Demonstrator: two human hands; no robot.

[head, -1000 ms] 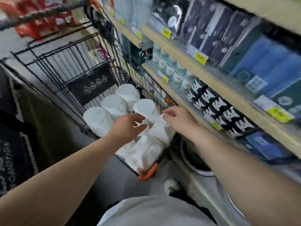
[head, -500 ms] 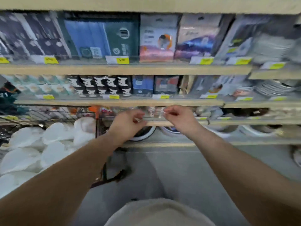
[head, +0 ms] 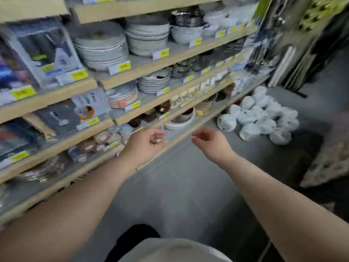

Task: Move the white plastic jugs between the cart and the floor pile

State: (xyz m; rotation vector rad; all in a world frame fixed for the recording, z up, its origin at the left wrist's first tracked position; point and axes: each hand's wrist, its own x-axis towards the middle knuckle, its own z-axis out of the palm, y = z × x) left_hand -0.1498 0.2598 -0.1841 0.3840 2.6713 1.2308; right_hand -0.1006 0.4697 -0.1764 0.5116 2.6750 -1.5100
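My left hand and my right hand are raised side by side in front of the lowest shelf edge. Between them hangs what looks like a clear plastic sheet, nearly invisible, with faint edges running down toward the floor. The left hand's curled fingers grip one corner of it. The right hand pinches the other corner with thumb and fingertips. Behind the hands, a white bowl and gold-rimmed bowls stand on the lowest shelf.
Wooden shelves hold stacks of plates, bowls and packaged goods with yellow price tags. Several white wrapped bundles lie on the grey floor at right. A patterned rug lies at the far right.
The view has swung right from the cart of white wrapped items to the shelves of plates. Both hands left the cart holding the clear sheet and have moved apart.
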